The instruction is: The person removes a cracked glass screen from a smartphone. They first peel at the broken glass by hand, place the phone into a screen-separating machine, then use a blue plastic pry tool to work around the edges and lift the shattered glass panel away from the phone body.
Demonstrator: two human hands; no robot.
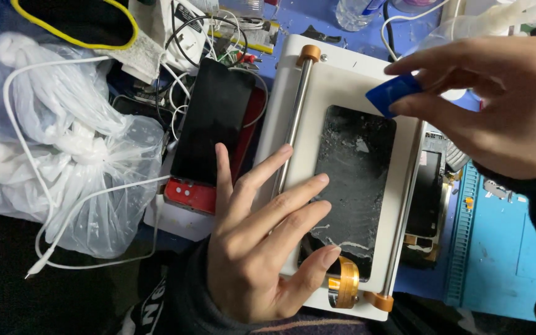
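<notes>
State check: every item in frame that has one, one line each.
Left hand: flat, fingers spread, pressing on white machine.
Right hand: pinching blue card.
Cracked screen: flat on machine, residue-covered.
Dark phone: screen off, on red case.
Plastic bag: crumpled, knotted.

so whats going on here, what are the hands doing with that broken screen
A person works at a white bench fixture with a cracked dark screen panel lying flat on it. The left hand presses down on the fixture's lower edge, fingers reaching onto the panel. The right hand pinches a small blue plastic card at the panel's top corner. A dark phone lies alongside.
</notes>
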